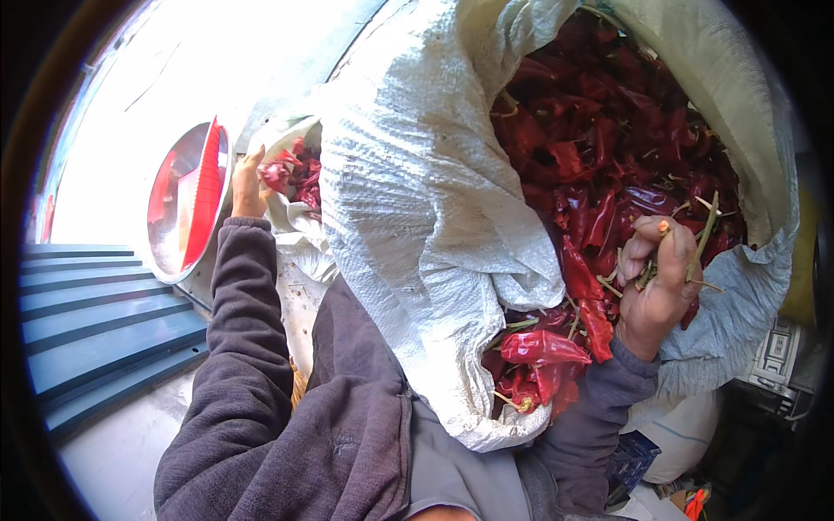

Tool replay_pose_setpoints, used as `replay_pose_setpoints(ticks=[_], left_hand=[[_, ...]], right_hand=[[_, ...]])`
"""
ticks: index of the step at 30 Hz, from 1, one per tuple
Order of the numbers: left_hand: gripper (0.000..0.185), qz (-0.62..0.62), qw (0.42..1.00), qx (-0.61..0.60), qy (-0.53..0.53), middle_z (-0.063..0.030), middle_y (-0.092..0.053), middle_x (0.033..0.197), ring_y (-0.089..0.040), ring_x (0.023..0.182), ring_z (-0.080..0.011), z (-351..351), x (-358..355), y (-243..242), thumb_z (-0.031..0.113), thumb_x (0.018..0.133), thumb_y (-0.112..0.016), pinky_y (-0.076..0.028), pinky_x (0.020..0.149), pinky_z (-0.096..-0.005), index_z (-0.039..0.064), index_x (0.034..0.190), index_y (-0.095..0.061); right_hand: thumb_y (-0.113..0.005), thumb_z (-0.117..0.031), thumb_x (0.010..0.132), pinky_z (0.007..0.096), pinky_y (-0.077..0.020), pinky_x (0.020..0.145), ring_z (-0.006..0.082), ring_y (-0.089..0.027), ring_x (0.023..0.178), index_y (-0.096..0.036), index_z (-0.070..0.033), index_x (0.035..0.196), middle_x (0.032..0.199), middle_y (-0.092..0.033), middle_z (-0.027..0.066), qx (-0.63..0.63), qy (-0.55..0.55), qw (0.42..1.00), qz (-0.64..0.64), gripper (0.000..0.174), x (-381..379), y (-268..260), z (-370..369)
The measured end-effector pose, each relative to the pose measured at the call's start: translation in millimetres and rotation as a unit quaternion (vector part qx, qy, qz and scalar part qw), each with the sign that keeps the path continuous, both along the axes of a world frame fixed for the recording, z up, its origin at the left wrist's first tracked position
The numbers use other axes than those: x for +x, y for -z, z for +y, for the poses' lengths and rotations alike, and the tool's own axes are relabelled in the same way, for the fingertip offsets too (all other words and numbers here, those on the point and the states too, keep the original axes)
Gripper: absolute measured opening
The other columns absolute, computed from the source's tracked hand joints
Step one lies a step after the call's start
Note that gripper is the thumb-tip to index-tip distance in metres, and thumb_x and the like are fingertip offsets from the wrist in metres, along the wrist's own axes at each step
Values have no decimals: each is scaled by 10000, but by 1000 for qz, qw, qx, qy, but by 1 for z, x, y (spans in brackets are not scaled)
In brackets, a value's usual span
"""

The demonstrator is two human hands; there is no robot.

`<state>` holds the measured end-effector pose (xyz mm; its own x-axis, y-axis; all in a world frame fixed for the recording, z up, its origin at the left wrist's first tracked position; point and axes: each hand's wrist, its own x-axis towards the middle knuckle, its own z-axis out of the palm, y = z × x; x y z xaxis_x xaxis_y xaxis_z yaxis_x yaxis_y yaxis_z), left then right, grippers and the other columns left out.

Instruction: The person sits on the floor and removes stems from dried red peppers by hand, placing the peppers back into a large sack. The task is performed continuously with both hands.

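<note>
A large white woven sack (417, 195) lies open before me, full of dried red chili peppers (599, 130). Over its mouth, my right hand (658, 280) is curled around several dry pepper stems (707, 238), with a small orange bit at a fingertip. Loose peppers (544, 348) lie in the sack's lower fold, left of that hand. My left hand (247, 185) is raised at the mouth of a smaller white sack (293, 228). Red peppers (303, 179) are in and over that sack, some blurred beside the fingers; whether the hand touches them is unclear.
Left of my left hand stands a round metal basin (163, 260) with a red ribbed object (207, 189) in it. Blue corrugated metal (111, 319) lies at the lower left. A dark blue crate (632, 459) and another white sack (677, 433) are at the lower right.
</note>
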<state>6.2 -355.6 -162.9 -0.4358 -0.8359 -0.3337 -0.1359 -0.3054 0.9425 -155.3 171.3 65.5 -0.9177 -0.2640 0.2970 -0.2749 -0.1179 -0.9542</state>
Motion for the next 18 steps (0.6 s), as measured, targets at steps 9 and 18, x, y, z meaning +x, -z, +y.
replay_pose_setpoints(ticks=[9, 18], left_hand=[[366, 235, 907, -340, 85, -142, -697, 1196, -649, 1040, -181, 124, -32, -154, 181, 1097, -557, -499, 911, -305, -43, 1385, -577], [673, 140, 557, -613, 543, -192, -621, 1277, -647, 1000, -358, 357, -58, -251, 205, 719, -858, -554, 865, -425, 57, 1335, -629]], right_hand=[[-701, -122, 967, 253, -404, 566, 33, -493, 605, -708, -23, 872, 770, -621, -24, -29, -10, 998, 63, 137, -4, -13, -13], [-652, -49, 972, 209, -439, 505, 24, -548, 602, -598, -31, 1087, 828, -653, 6, -97, -47, 994, 26, 128, 19, -40, 4]])
